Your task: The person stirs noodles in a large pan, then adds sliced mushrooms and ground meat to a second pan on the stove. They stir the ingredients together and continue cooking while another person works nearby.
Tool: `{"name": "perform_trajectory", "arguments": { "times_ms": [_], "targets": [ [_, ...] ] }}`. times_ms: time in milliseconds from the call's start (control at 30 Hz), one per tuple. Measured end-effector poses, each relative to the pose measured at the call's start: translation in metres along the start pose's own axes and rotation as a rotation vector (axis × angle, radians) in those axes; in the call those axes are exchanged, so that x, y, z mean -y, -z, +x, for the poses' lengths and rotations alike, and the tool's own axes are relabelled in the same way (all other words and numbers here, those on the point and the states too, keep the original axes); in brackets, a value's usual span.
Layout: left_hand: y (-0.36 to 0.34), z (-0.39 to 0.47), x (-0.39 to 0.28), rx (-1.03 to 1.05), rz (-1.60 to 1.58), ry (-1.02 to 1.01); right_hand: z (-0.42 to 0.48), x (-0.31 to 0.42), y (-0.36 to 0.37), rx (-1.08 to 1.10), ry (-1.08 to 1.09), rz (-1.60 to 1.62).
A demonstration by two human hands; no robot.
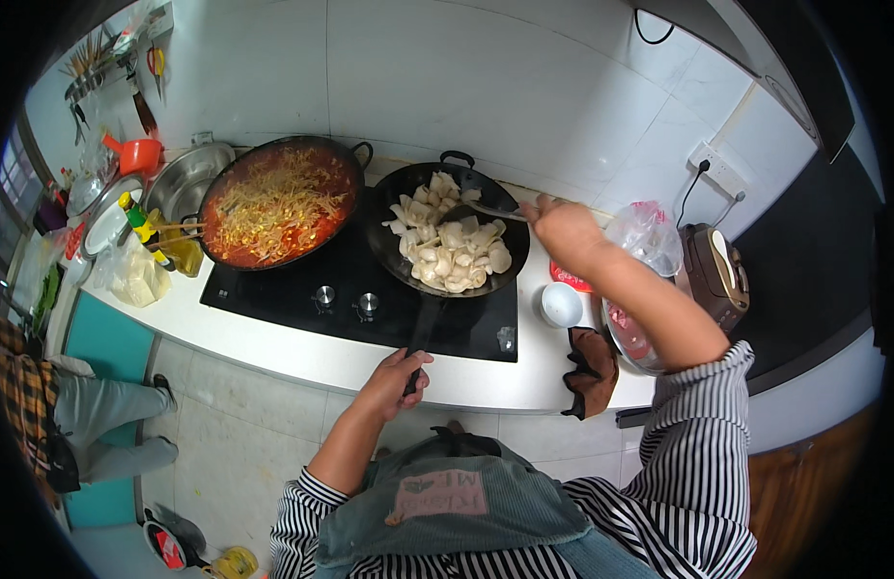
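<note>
My left hand (395, 383) grips the long handle of a black wok (389, 246) on the right side of the gas hob (273, 297). Pale sliced mushrooms (454, 253) are heaped inside it. From the wok's right side, my right hand (566, 230) holds a metal spatula (494, 210) whose head is partly among the mushroom pieces. Left of this wok stands a second, two-handled wok (364, 170). Bean sprouts (273, 210) in red broth fill it, and wooden chopsticks (175, 235) stick out over its left rim.
A white bowl (561, 305), a brown cloth (593, 369) and a basin of raw meat (639, 347) sit at the right, before a rice cooker (711, 275). Left are a sauce bottle (139, 221), bagged tofu (139, 279) and a steel basin (190, 184). Another person (92, 420) stands at far left.
</note>
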State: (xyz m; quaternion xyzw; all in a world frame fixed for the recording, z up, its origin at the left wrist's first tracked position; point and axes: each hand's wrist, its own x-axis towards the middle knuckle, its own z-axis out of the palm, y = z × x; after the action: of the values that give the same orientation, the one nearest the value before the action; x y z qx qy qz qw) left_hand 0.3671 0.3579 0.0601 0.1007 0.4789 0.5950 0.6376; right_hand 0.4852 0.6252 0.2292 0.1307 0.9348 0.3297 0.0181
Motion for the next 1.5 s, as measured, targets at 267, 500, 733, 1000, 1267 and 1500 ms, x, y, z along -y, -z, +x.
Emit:
{"name": "perform_trajectory", "arguments": {
  "times_ms": [267, 500, 733, 1000, 1267, 1500],
  "targets": [
    [0.01, -0.005, 0.006, -0.017, -0.022, -0.026, -0.021, -0.002, 0.1, 0.136, 0.152, 0.076],
    [0.005, 0.0, 0.005, 0.03, -0.003, -0.013, -0.005, 0.03, 0.027, -0.023, 0.058, 0.065],
    [0.012, 0.004, 0.009, -0.008, -0.013, -0.018, -0.034, -0.028, 0.113, 0.107, 0.107, 0.042],
    [0.024, 0.008, 0.017, -0.008, 0.13, -0.039, -0.017, 0.028, 0.057, 0.025, 0.118, 0.079],
    [0.019, 0.01, 0.027, -0.038, 0.089, -0.108, -0.017, -0.019, 0.05, -0.142, -0.029, 0.323],
    [0.013, 0.007, 0.027, -0.064, 0.105, -0.11, -0.042, -0.047, 0.052, -0.085, -0.006, 0.134]
  ]
}}
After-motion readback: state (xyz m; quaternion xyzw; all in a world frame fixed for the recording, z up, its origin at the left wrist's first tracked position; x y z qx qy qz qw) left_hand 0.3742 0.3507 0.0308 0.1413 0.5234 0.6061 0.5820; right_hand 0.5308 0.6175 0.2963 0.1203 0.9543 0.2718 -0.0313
